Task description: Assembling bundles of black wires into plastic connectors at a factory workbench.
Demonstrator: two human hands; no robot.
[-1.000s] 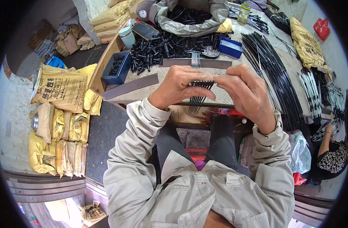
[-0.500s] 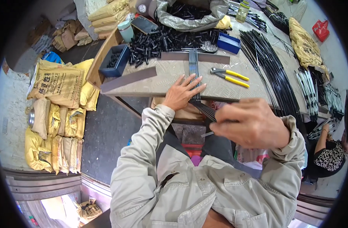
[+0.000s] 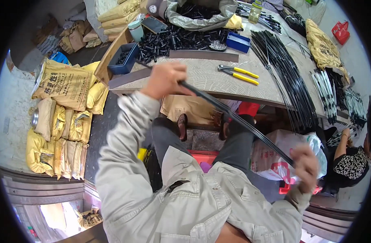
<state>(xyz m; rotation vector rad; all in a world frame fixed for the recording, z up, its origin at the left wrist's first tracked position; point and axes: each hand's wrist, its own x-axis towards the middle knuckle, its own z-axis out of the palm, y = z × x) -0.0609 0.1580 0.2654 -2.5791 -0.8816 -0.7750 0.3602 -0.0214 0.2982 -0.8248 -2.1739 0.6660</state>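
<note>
rods (image 3: 234,117), a thin black bundle, run from our left hand (image 3: 166,79) clenched at the near edge of the workbench (image 3: 201,77) down to our right hand (image 3: 306,167) gripping the far end below it; we judge the bundling midway, with loose rods (image 3: 287,77) still on the workbench beyond the yellow pliers (image 3: 239,74).

Yellow sacks (image 3: 62,83) with dark print lie stacked on the floor at the left, the top one flat and the rest standing in rows. More yellow sacks (image 3: 118,12) are piled behind the table. One printed yellow sack (image 3: 322,42) lies at the table's right end (a small red bag (image 3: 341,32) beside it). A white plastic bag (image 3: 274,156) with red marking sits under the table.
</note>
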